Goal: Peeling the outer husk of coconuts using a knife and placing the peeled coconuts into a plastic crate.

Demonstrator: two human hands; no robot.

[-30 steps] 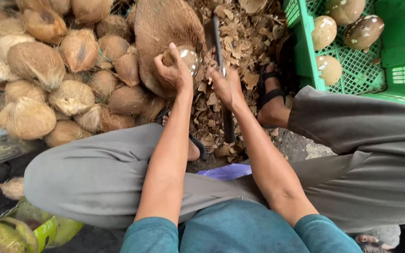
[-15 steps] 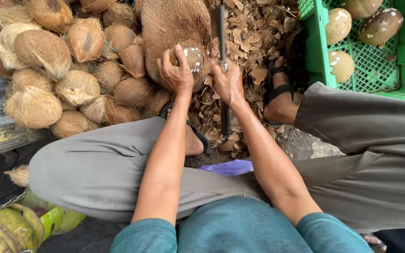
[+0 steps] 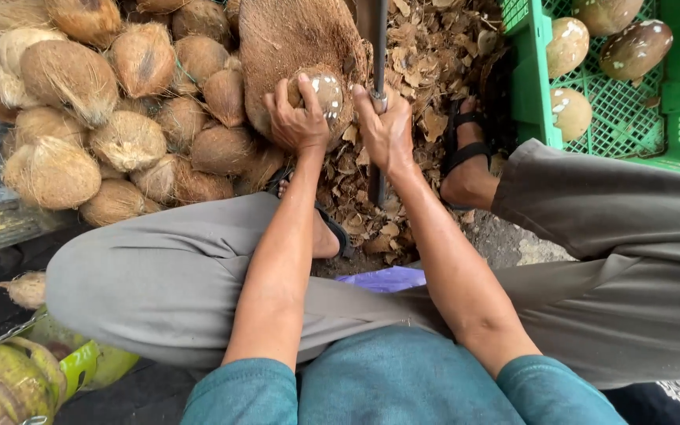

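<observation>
Head view: the left hand (image 3: 299, 118) clamps a half-husked coconut (image 3: 301, 55) against the upright metal spike (image 3: 378, 86) — bracing it, it seems — while the right hand (image 3: 387, 130) wraps the spike's shaft. Unhusked coconuts (image 3: 80, 110) pile left; peeled ones sit in the green crate (image 3: 537, 86).

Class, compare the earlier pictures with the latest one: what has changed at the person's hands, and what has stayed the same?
Little changed. The right hand closed in beside the coconut along the metal blade. The left hand kept its hold on the coconut; the green crate stayed put.
</observation>
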